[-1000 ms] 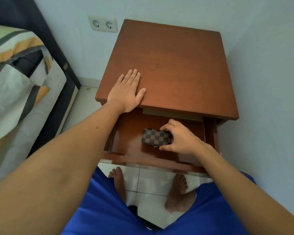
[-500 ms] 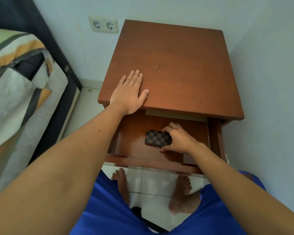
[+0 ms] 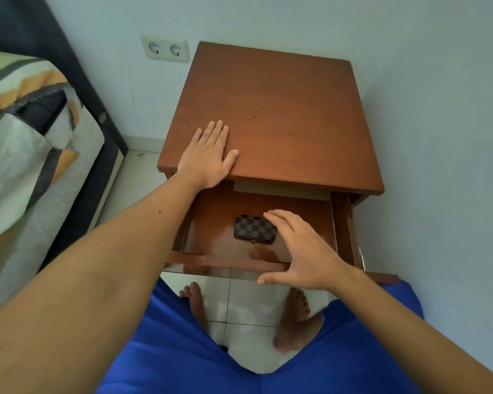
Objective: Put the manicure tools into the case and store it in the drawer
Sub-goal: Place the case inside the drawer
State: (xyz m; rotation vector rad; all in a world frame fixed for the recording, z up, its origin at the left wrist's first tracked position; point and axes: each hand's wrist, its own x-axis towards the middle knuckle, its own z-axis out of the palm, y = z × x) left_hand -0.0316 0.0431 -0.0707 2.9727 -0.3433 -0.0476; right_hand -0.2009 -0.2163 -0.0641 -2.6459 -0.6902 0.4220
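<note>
A small brown checkered manicure case [image 3: 254,229], closed, lies flat on the floor of the pulled-out wooden drawer [image 3: 228,265]. My right hand [image 3: 302,251] hovers just right of the case and above the drawer's front edge, fingers spread, holding nothing. Flat on the front left corner of the brown nightstand top [image 3: 282,115] rests my left hand [image 3: 208,157], palm down with the fingers together.
A bed with a patterned cover [image 3: 26,155] stands to the left. A double wall socket [image 3: 165,49] sits behind the nightstand. A wall runs close on the right. My bare feet [image 3: 293,317] stand on white tiles below the drawer.
My right hand has let go of the case and drawn back toward the drawer front with fingers spread. The case stays in the drawer. The left hand has not moved.
</note>
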